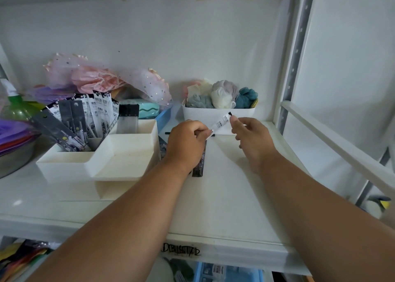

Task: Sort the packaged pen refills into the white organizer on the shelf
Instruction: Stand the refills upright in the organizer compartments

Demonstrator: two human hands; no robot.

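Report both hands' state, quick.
Left hand: pinching the lower end of a white refill packet.
Right hand: pinching the packet's upper end.

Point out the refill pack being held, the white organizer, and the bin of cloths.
refill pack [221, 122]: head view, middle of its white sleeve.
white organizer [119, 170]: head view, front compartment's near wall.
bin of cloths [205, 114]: head view, front wall.

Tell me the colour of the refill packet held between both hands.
White with black print and a black end, on the refill packet; head view.
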